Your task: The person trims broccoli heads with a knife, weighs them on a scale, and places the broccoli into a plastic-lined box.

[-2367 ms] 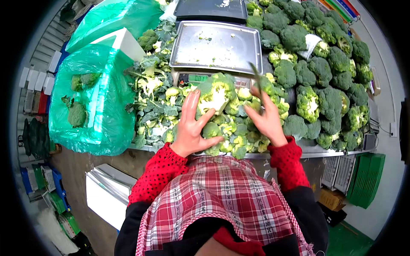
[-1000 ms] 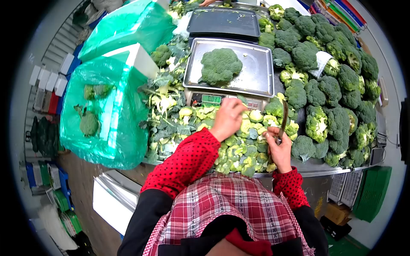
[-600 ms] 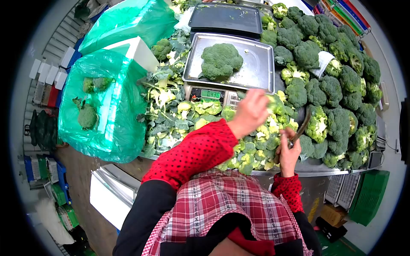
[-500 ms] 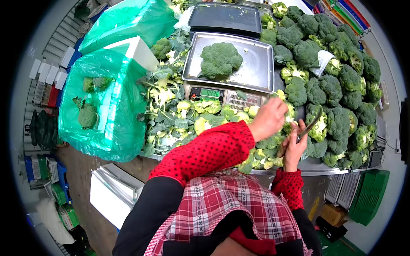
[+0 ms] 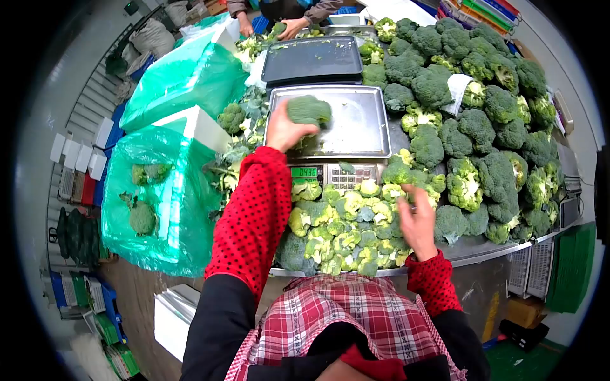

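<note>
My left hand (image 5: 286, 129) grips a broccoli head (image 5: 309, 111) over the left part of the steel scale tray (image 5: 359, 127); the head is slightly blurred. Below the tray, the scale's green display (image 5: 304, 172) is lit beside its keypad. My right hand (image 5: 415, 219) hovers over the right side of a heap of small broccoli pieces (image 5: 346, 238), fingers partly spread and pointing forward. Whether a knife is still in or under that hand cannot be made out. A large pile of broccoli heads (image 5: 476, 133) lies to the right.
A green-lined white box (image 5: 159, 244) with several broccoli heads stands at the left, another lined box (image 5: 184, 79) behind it. A dark tray (image 5: 312, 60) sits beyond the scale. At the far side, another person's hands (image 5: 293, 28) are near broccoli.
My left hand has moved from beside my right hand to the scale tray and taken hold of the broccoli head there. The knife seen in my right hand no longer shows. The view has shifted.
</note>
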Motion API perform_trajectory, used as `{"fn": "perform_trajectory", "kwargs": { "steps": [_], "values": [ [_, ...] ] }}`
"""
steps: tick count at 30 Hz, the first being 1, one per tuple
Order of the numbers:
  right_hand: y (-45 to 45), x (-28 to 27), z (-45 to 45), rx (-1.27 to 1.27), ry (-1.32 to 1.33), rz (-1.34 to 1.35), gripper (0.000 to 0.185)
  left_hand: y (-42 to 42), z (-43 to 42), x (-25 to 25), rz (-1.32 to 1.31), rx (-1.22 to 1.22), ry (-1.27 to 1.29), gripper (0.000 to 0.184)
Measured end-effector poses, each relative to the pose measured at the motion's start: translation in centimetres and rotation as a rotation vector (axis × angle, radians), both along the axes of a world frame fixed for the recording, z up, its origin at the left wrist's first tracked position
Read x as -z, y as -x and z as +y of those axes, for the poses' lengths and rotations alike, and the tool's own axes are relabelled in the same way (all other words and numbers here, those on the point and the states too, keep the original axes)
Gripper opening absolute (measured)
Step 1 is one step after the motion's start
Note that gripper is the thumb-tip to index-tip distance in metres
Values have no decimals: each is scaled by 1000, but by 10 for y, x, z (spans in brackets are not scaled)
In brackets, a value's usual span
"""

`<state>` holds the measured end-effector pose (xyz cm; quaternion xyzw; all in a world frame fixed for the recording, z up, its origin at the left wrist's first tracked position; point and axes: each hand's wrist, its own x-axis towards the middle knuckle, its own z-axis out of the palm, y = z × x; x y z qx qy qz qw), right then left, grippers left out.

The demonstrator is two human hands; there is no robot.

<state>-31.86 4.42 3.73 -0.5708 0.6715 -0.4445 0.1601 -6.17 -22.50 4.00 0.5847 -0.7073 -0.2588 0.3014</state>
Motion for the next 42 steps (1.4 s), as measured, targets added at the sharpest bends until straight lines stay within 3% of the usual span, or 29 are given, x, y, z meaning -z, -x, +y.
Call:
{"fn": "perform_trajectory", "kwargs": {
  "steps": [2,3,5,7,8,11,13,15,17,22,23,25,30,33,38,41,42],
  "values": [
    [-9,3,-1,-145,-10,6,27,-17,-6,3,531,-64,-189,82],
    [-14,7,-2,-193,10,-13,28,-22,16,-24,782,-39,-448,70],
    [-29,-4,-5,-193,-3,-93,30,-32,49,-31,1132,90,-595,57],
    [-41,-14,-15,-224,55,-85,39,-34,68,-6,1331,174,-552,53],
    [-47,-15,-23,-204,24,-166,46,-26,89,-13,1376,327,-555,55],
    [-58,-30,-36,-223,38,-343,57,-5,133,-8,1543,446,-679,69],
    [-58,-32,-38,-259,130,-305,56,1,155,-16,1576,436,-721,71],
    [-54,-37,-31,-274,-140,-556,50,-4,160,-19,1397,416,-743,70],
    [-58,-29,-24,-281,-157,-585,44,-6,159,-15,1428,462,-784,64],
    [-48,-26,-9,-332,36,-186,29,-4,174,-19,1566,271,-713,73],
    [-44,-26,-8,-379,161,55,31,-4,177,-19,1563,268,-710,73],
    [-45,-33,-2,-374,147,147,35,-3,181,-18,1660,237,-718,70],
    [-38,-40,0,-369,132,573,47,-5,198,-7,1529,235,-666,66],
    [-36,-40,-3,-371,145,682,50,-5,202,-9,1421,236,-762,60],
    [-33,-32,-14,-404,104,735,53,4,214,-27,1316,74,-668,36],
    [-30,-16,-32,-406,116,767,54,0,225,-36,1375,1,-672,35],
    [-29,-12,-39,-397,174,813,48,-7,226,-28,1343,-49,-722,52]
  ]
}}
